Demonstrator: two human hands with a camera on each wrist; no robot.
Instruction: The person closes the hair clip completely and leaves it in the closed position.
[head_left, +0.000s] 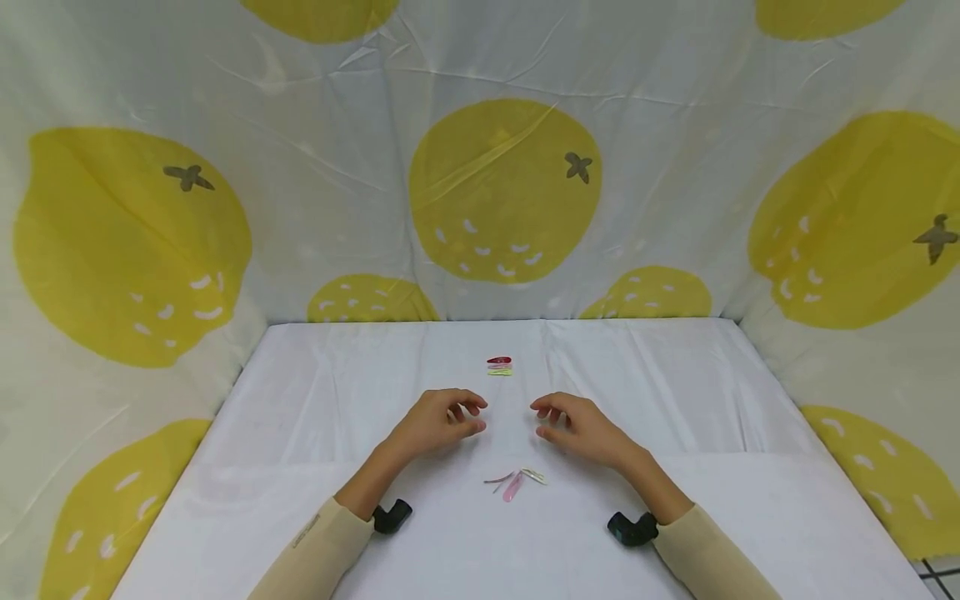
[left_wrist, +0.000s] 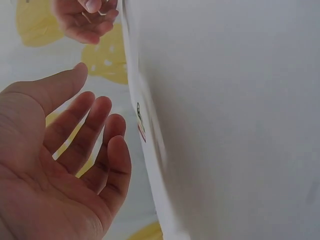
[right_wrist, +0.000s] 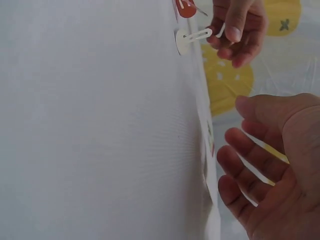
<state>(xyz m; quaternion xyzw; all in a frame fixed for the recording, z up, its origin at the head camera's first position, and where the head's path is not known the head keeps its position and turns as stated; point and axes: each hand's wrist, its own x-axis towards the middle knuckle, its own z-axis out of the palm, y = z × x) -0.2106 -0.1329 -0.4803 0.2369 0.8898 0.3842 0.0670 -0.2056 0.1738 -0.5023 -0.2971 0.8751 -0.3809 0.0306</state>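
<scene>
Both hands hover over the white table, fingers loosely bent and nothing held: my left hand (head_left: 442,421) on the left, my right hand (head_left: 585,429) on the right, with a gap between them. Beyond them, a red snap hair clip (head_left: 499,360), a pink one (head_left: 499,367) and a yellow one (head_left: 500,373) lie side by side in a neat row. Nearer the body, a loose cluster holds a pink hair clip (head_left: 513,487), a pale yellow clip (head_left: 534,476) and a reddish clip (head_left: 498,479). In the right wrist view, a cream clip (right_wrist: 183,42) stands with its tongue sprung out.
A white cloth covers the table (head_left: 660,383). Around its back and sides hangs a white curtain (head_left: 330,167) printed with yellow lemons. A black wrist camera (head_left: 393,517) sits at the left cuff and another camera (head_left: 632,529) at the right cuff.
</scene>
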